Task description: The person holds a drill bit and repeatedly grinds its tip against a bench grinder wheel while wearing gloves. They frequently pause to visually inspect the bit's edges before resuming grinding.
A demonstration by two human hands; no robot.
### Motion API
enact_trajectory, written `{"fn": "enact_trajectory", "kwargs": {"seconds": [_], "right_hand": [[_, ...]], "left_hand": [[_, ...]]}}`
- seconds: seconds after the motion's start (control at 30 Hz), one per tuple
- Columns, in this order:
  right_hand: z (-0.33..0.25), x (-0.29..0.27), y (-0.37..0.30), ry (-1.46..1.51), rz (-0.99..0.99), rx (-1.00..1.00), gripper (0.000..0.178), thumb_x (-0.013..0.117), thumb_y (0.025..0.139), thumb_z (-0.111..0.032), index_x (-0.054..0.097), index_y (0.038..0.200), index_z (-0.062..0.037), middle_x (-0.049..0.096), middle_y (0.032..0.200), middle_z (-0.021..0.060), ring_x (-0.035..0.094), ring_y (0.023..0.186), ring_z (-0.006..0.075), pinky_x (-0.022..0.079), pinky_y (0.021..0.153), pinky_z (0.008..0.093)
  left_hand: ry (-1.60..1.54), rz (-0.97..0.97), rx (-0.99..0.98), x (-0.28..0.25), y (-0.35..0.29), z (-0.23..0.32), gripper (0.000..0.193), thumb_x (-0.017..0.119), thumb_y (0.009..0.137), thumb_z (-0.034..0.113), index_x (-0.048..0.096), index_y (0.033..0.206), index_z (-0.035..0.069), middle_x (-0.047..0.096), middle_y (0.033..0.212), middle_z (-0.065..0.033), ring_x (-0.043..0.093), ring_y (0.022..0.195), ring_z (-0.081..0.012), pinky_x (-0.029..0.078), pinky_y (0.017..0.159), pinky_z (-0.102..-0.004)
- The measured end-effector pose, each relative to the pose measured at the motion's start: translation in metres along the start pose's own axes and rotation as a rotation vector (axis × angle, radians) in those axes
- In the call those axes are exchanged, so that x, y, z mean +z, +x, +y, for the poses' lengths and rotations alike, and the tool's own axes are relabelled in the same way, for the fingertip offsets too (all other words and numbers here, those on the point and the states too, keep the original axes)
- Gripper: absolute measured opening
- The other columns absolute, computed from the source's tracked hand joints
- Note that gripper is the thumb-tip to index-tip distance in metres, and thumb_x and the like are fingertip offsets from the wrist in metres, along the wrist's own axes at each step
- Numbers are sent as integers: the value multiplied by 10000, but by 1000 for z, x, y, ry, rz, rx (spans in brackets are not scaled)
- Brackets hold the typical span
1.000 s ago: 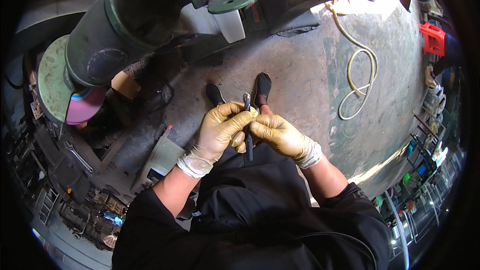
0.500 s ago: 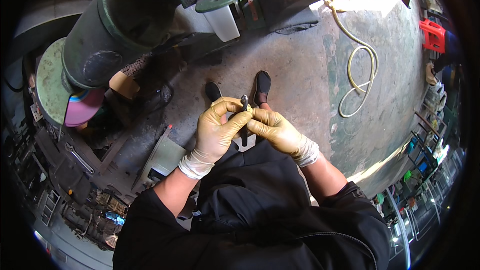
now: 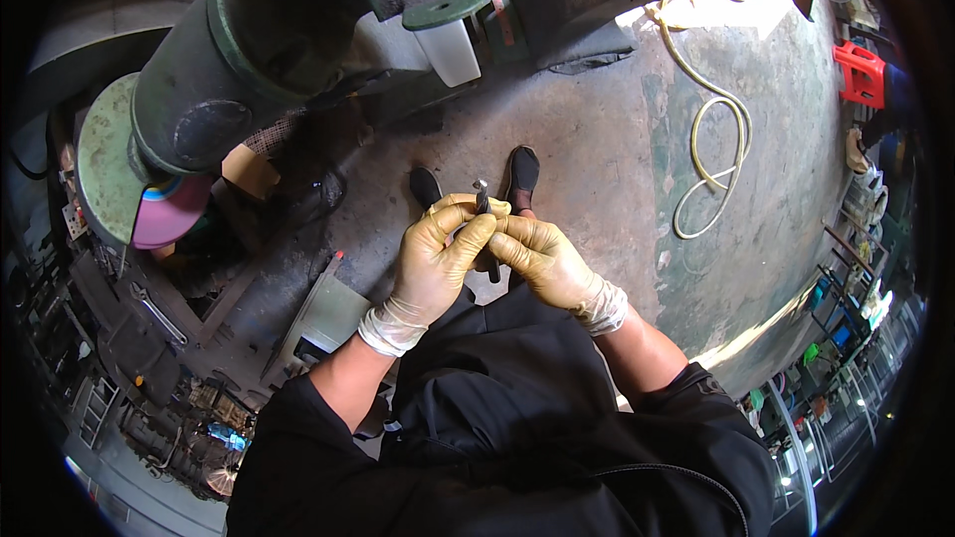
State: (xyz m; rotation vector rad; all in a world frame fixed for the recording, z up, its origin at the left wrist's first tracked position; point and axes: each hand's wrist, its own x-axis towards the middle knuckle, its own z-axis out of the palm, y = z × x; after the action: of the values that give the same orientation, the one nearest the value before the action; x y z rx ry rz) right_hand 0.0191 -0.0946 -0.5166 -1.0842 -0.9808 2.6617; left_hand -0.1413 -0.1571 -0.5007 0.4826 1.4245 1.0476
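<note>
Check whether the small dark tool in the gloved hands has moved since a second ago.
Yes. The small dark tool has come up slightly with both hands: earlier its tip lay level with the shoes' heels, now it sits between the shoes.

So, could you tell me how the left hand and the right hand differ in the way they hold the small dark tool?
The left hand wraps its fingers over the small dark tool from the left; the right hand pinches it from the right. Its stained glove looks darker than the left one. Both are gloved and meet at the tool above the shoes.
</note>
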Motion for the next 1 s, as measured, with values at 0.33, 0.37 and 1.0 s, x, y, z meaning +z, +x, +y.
{"fn": "enact_trajectory", "kwargs": {"seconds": [0.33, 0.37, 1.0], "right_hand": [[5, -1, -1, -16, -40, 9, 331, 477, 1041, -271, 613, 1142, 14, 628, 956, 23, 559, 863, 105, 457, 819, 259], [6, -1, -1, -12, -38, 5, 340, 474, 1041, -280, 615, 1165, 4, 639, 964, 29, 567, 857, 114, 457, 818, 262], [6, -1, -1, 42, -79, 25, 393, 457, 1047, -295, 538, 1256, 28, 658, 1004, 51, 577, 898, 94, 461, 835, 243]], "left_hand": [[-48, 49, -66, 0, -1, 2, 59, 631, 927, 28, 682, 940, 2, 639, 983, -23, 604, 870, -77, 497, 746, -209], [-39, 65, -54, 0, 0, 1, 41, 657, 909, 29, 684, 920, 1, 629, 972, -16, 595, 844, -74, 492, 725, -213], [518, 286, 335, 5, 7, 1, 217, 803, 723, -9, 589, 694, 12, 609, 788, -61, 587, 716, -165, 472, 678, -292]]}}
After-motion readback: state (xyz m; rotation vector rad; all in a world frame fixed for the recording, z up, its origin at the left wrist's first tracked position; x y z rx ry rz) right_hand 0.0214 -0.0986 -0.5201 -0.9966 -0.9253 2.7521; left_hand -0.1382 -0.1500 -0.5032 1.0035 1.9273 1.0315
